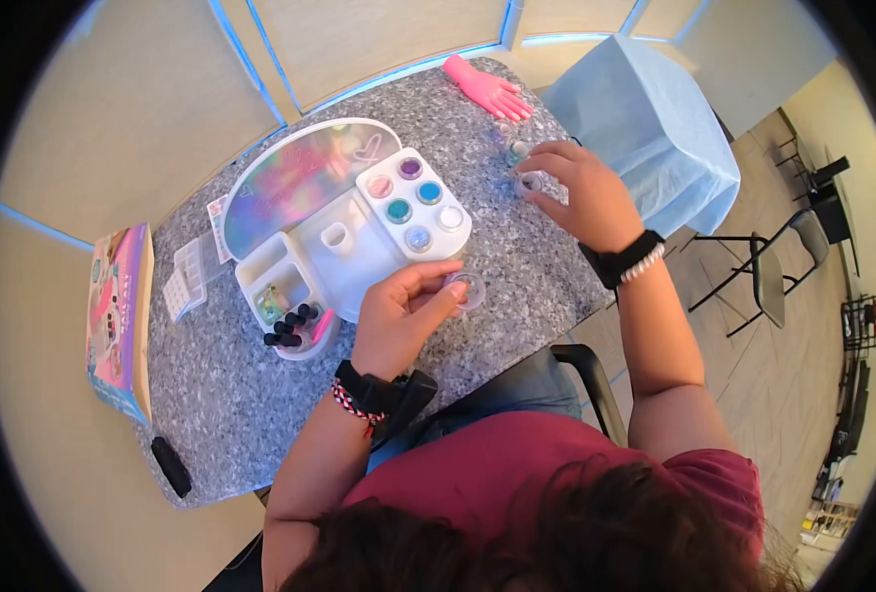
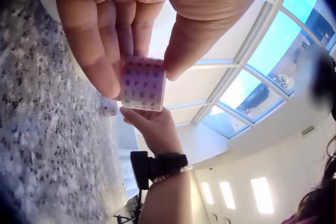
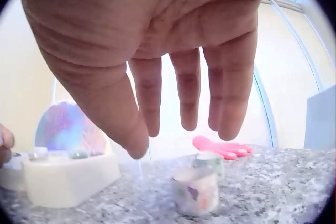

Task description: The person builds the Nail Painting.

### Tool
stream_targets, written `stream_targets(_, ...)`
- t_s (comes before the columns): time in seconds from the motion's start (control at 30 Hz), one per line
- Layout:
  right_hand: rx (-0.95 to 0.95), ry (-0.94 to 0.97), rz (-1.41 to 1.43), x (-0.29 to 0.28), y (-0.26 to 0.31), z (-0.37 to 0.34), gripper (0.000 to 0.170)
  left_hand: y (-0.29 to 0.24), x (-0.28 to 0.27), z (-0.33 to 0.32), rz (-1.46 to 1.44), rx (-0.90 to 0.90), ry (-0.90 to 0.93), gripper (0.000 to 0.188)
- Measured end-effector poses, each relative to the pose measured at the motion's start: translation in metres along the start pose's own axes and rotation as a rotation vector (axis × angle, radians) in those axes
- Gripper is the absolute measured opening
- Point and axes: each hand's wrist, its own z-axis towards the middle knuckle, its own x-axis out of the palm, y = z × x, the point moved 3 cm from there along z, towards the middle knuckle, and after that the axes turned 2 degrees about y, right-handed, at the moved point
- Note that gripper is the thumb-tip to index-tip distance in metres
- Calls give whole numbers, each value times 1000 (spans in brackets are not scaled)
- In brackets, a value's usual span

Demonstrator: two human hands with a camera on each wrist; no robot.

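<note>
Between thumb and fingers, my left hand (image 1: 399,321) pinches a small roll of clear film (image 2: 143,85) printed with rows of tiny dark marks. It is held low over the speckled tabletop, just in front of a white kit tray (image 1: 344,271). My right hand (image 1: 591,192) hovers farther right, fingers spread and pointing down, nothing in its grasp. Below those fingertips stand a colorfully patterned film roll (image 3: 195,192) and, behind it, a greenish roll (image 3: 209,161). Several round pots of glitter, including a purple pot (image 1: 410,169), sit in the tray's right section.
A pink practice hand (image 1: 487,91) lies at the table's far edge. Dark-capped bottles (image 1: 290,326) fill the tray's left end. A colorful box (image 1: 119,316) stands at left, beside a clear plastic case (image 1: 193,271). A blue-covered table (image 1: 645,118) is beyond the right edge.
</note>
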Motion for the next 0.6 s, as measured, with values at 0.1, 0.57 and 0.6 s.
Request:
stream_targets(0.1,-25,122,-23,23,-22,8,26,-2,1,0,3,-3,12,37)
stream_targets(0.57,-34,-47,582,9,106,-37,32,-6,-5,-1,-88,60,-124,41)
stream_targets(0.6,-114,-98,481,14,110,-39,33,-8,-5,-1,-117,65,-133,40)
